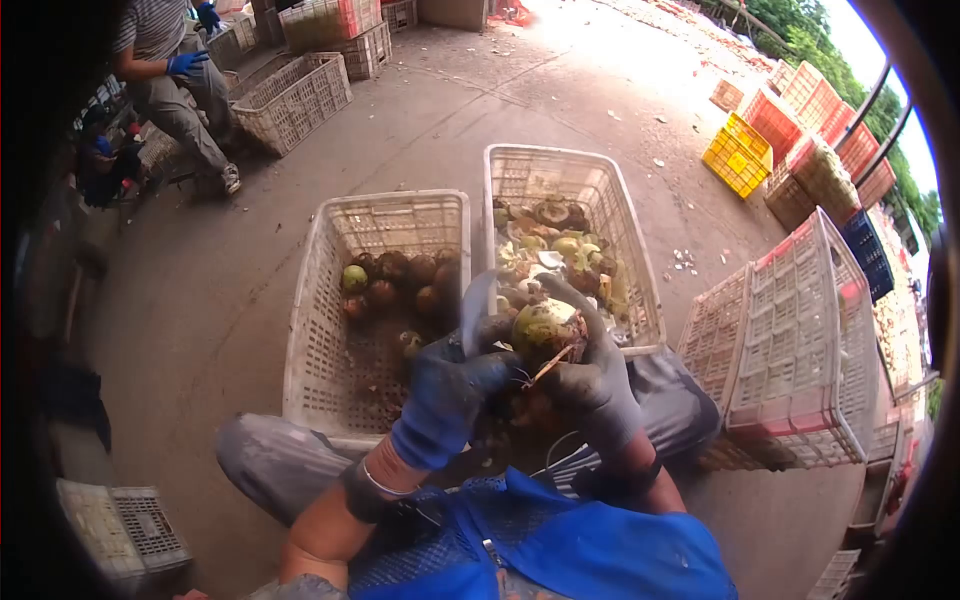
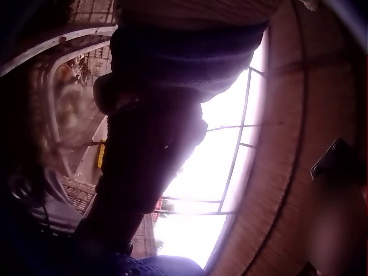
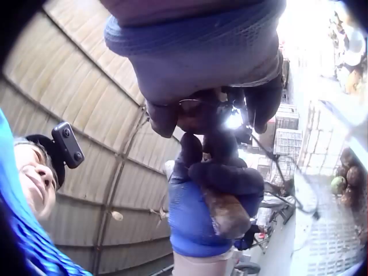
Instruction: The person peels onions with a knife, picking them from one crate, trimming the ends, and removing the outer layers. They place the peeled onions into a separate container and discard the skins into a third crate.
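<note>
Chiefly from the head, note a curved grey metal blade (image 1: 478, 308) pointing toward 12 o'clock from the blue-gloved left hand (image 1: 445, 400); contact with the fruit unclear. Only from the right wrist, note a brown, wooden-looking rounded handle (image 3: 230, 217), gripped by the curled fingers of that same left hand, and a black twin-lens camera (image 3: 68, 145) at 9 o'clock. From the left wrist, too dark to tell any grip.

Held in the grey-gloved right hand (image 1: 600, 385), between curved fingers and thumb: a round green-and-brown fruit (image 1: 545, 322) with a straw-coloured stalk (image 1: 551, 366). Located between 10 and 11 o'clock from the right hand, 2 o'clock from the left.

Set at 12 o'clock beyond the fruit: a white slatted plastic crate (image 1: 550, 172) of pale-and-green peelings (image 1: 550, 258); at 9 o'clock, a matching crate (image 1: 395, 222) of dark round fruits (image 1: 393, 268).
</note>
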`<move>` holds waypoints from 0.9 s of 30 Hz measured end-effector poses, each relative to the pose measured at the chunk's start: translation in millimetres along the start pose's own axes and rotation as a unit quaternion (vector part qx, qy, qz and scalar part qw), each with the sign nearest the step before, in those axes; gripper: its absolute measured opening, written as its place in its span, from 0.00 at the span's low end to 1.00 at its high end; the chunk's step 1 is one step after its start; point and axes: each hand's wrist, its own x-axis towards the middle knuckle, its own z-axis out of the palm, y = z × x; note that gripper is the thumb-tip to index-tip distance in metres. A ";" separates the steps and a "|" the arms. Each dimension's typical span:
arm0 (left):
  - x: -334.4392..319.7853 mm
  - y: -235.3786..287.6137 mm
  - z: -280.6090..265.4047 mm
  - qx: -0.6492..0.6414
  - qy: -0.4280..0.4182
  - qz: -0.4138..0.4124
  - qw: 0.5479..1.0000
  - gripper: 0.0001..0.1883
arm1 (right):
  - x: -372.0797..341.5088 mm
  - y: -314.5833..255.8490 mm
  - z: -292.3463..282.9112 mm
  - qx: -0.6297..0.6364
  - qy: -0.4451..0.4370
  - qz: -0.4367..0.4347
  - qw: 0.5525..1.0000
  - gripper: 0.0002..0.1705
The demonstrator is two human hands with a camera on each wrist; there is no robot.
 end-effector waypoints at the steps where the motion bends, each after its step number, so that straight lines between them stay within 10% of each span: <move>1: 1.8 0.3 6.7 0.005 -0.010 -0.014 1.000 0.19 | -1.9 3.7 -12.5 -0.024 0.005 0.010 1.000 0.46; 4: 12.0 -6.7 21.5 0.040 -0.006 -0.033 0.999 0.20 | -10.5 -0.9 -36.8 -0.039 0.025 0.044 0.998 0.45; 7: 18.8 -22.0 15.8 0.243 -0.021 0.146 0.959 0.20 | -12.4 8.8 -57.6 0.042 0.015 0.092 0.995 0.46; 12: 21.1 -21.6 16.3 0.537 0.027 0.323 0.779 0.24 | -13.2 9.7 -66.4 -0.047 0.012 0.017 0.999 0.49; 19: 46.3 -39.1 35.2 0.625 -0.007 0.333 0.706 0.34 | -3.4 35.7 -84.4 -0.235 0.015 -0.082 0.968 0.52; 21: 51.9 -47.7 32.2 0.636 -0.014 0.324 0.700 0.35 | -8.8 33.8 -80.3 0.038 0.033 0.003 0.999 0.53; 27: 75.1 -72.3 26.7 0.726 -0.008 0.328 0.604 0.35 | -27.6 30.3 -80.0 0.224 0.097 0.029 0.969 0.51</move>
